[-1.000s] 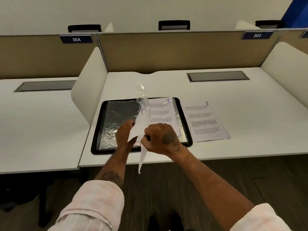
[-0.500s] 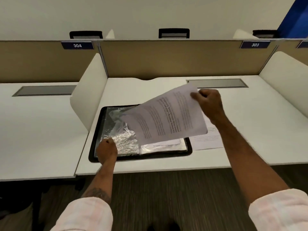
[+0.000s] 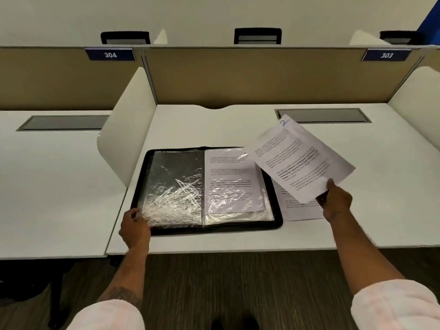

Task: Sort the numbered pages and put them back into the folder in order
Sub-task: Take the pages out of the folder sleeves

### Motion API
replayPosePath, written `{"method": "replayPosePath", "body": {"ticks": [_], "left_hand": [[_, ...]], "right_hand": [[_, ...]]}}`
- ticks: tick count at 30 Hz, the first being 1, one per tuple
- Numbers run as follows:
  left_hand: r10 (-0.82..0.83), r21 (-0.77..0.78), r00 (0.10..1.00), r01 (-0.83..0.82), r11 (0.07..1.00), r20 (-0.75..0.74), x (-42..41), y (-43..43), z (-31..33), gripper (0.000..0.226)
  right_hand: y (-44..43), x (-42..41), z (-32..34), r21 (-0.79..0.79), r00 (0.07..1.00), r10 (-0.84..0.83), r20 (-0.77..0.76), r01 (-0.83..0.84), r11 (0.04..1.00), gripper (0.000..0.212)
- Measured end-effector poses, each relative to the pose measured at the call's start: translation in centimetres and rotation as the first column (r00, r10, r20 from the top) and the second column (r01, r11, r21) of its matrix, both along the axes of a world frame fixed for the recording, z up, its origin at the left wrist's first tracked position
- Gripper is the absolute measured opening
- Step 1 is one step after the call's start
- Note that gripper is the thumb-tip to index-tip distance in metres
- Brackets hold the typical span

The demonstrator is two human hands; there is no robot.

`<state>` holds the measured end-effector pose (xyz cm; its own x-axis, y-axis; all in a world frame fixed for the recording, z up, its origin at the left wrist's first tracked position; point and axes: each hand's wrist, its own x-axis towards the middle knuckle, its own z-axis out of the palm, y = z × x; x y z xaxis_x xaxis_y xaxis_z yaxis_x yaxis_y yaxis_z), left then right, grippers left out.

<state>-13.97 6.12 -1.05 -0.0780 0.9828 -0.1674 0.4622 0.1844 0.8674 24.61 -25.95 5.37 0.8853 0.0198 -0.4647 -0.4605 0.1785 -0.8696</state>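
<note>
A black zip-edged folder (image 3: 278, 221) lies open near the front edge of the white tabletop (image 3: 309, 236). One printed page (image 3: 232, 182) already sits in the right-hand clear sleeve; the crinkled left-hand clear sleeve (image 3: 175, 186) looks empty. The right hand (image 3: 335, 201) pinches the lower corner of a loose printed sheet (image 3: 301, 160) raised above the folder's right side, its number unreadable. The left hand (image 3: 134, 226) presses curled fingers on the folder's front left corner. Another printed page (image 3: 298, 210) lies flat beside the folder, so at least two remain to file.
</note>
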Motion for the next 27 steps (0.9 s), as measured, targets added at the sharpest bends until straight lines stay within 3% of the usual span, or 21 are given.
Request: {"method": "replayPosePath", "body": {"ticks": [3, 5, 7, 17, 20, 22, 24, 27], "left_hand": [[-0.025, -0.121, 0.999, 0.030, 0.992, 0.039, -0.6, 1.1, -1.3, 0.029], [0.004, -0.206, 0.997, 0.011, 0.978, 0.072, -0.9, 1.8, -1.9, 0.034], [0.019, -0.278, 0.995, 0.008, 0.961, 0.093, -0.8, 2.4, -2.1, 0.019], [-0.159, -0.271, 0.952, 0.086, 0.959, -0.261, 0.5, 2.8, -1.3, 0.020], [-0.158, -0.156, 0.945, 0.117, 0.981, -0.287, 1.0, 2.5, -1.3, 0.019], [-0.151, -0.042, 0.919, 0.146, 0.988, -0.365, 1.8, 1.9, -0.9, 0.024], [-0.223, 0.059, 0.891, 0.267, 0.962, -0.396, 3.5, 0.7, -0.2, 0.030], [-0.509, 0.097, 0.739, 0.603, 0.792, -0.441, 7.0, -1.5, 0.1, 0.032]], "right_hand": [[0.2, -0.1, -2.2, -0.047, 0.998, -0.017, -0.055, 0.014, 0.999, 0.033], [0.7, -0.3, -3.6, -0.072, 0.997, -0.023, -0.075, 0.018, 0.997, 0.035], [1.0, -0.4, -4.7, -0.103, 0.994, -0.023, -0.104, 0.012, 0.995, 0.031], [0.2, 0.6, -9.0, -0.284, 0.979, -0.057, -0.194, 0.000, 0.959, 0.048], [0.8, -0.5, -8.4, -0.597, 0.981, -0.051, -0.187, -0.072, 0.799, 0.066], [2.2, -3.0, -7.1, -0.747, 0.996, 0.059, -0.073, -0.094, 0.658, 0.061], [4.2, -6.2, -6.1, -0.801, 0.935, 0.335, 0.112, -0.114, 0.587, 0.049], [7.0, -10.9, -6.0, -0.885, 0.644, 0.750, 0.153, -0.248, 0.394, 0.049]]}}
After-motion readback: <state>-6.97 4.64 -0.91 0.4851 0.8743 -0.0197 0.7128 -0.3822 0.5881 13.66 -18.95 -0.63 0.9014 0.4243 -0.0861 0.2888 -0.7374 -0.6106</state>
